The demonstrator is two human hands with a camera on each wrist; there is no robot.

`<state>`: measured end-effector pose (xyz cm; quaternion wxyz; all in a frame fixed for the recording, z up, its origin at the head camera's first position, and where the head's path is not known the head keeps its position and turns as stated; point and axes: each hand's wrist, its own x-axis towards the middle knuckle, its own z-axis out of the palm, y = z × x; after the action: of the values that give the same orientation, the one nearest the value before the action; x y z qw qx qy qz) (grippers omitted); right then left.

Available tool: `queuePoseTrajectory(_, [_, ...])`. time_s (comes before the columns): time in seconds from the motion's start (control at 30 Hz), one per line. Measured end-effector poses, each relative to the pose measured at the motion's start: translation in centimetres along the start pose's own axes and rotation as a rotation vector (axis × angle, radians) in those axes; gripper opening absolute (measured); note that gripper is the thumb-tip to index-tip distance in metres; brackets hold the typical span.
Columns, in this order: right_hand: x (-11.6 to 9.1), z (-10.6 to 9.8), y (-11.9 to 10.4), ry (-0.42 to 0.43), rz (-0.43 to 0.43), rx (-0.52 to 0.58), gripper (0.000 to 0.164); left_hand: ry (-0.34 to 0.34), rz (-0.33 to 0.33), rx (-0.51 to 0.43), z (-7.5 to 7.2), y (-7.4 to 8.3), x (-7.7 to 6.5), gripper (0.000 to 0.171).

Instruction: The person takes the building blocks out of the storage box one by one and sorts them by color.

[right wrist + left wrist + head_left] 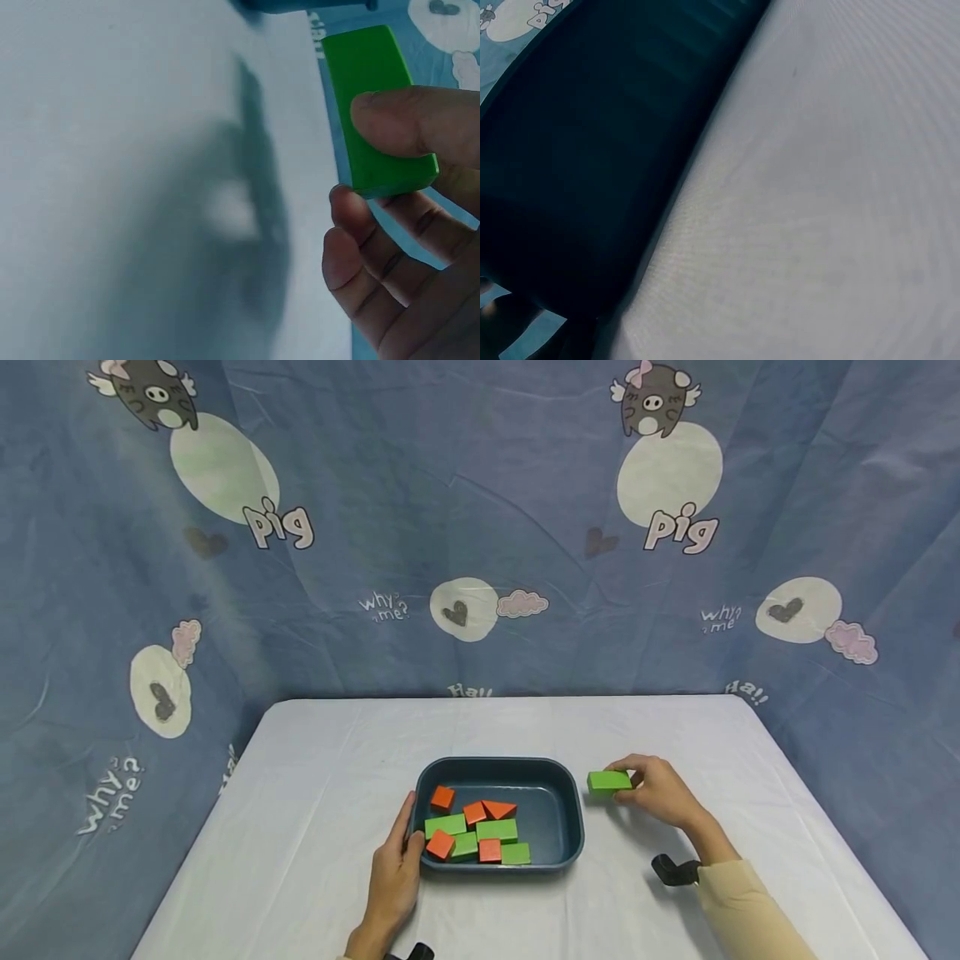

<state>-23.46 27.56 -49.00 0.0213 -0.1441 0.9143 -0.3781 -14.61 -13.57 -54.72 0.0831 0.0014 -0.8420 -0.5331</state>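
Note:
A dark blue rectangular tray point(551, 814) lies on the white table with several orange and green blocks in its left and front part. At its left end my left hand point(393, 868) holds the rim, the fingers along the outer wall and the thumb near the front corner. In the left wrist view the tray's dark wall point(592, 150) fills the left side. To the right of the tray, above the table, my right hand point(660, 789) pinches a green rectangular block point(367, 82) between thumb and fingers. The block is apart from the tray.
The white-covered table point(322, 793) reaches back to a blue printed curtain point(525, 527). Among the blocks in the tray are an orange cube point(442, 797), an orange triangular block point(500, 810) and a green block point(497, 831).

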Motion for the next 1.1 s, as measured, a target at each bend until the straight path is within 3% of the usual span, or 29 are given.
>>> queuePoseTrajectory(0.43, [-0.1, 1.9, 1.9, 0.010, 0.074, 0.066, 0.040, 0.015, 0.015, -0.005, 0.1, -0.1, -0.1, 0.054])
queuePoseTrajectory(0.8, [0.0, 2.4, 2.1, 0.001, 0.045, 0.053, 0.039, 0.037, 0.041, -0.013, 0.1, 0.1, -0.2, 0.053])
queuePoseTrajectory(1.1, [-0.3, 2.7, 2.1, 0.010, 0.080, 0.046, 0.038, 0.050, 0.069, -0.010, 0.2, 0.2, -0.2, 0.053])
